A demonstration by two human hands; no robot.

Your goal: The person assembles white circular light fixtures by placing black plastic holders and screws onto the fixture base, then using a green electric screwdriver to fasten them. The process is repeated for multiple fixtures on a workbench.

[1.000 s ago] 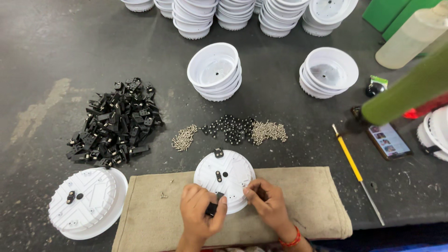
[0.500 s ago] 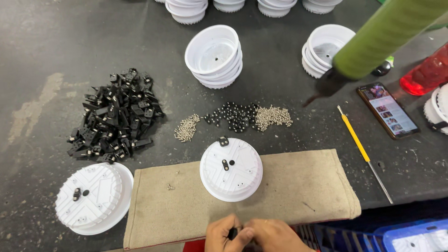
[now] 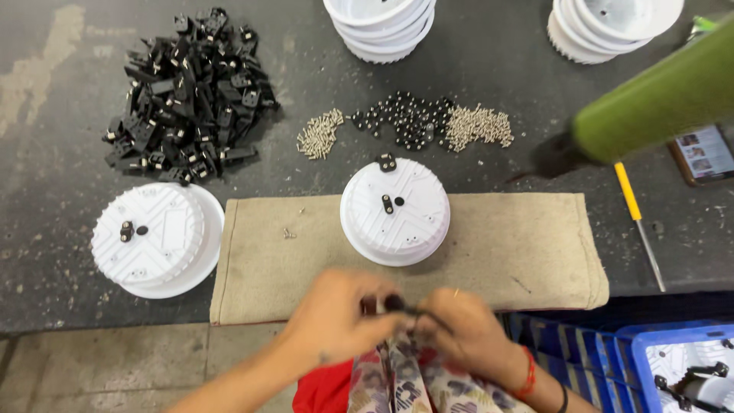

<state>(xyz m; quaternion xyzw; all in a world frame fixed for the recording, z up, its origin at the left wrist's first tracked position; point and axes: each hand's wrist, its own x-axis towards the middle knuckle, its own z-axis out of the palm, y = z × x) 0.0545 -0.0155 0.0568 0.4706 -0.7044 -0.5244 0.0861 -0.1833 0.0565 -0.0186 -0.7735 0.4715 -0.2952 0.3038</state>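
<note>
My left hand and my right hand meet low in the view, in front of the beige cloth. Together they pinch a small black part with a thin wire; it is blurred. Just beyond them a white round housing lies face down on the cloth, with two small black fittings on top. Neither hand touches it.
A second white housing lies at the left. Behind are a pile of black parts, heaps of silver screws and black screws, and stacked white shells. A green cylinder, a yellow screwdriver, a phone and a blue crate are on the right.
Both hands have drawn back from the white housing on the cloth toward my body. They now hold the small black part together below the cloth's edge.
</note>
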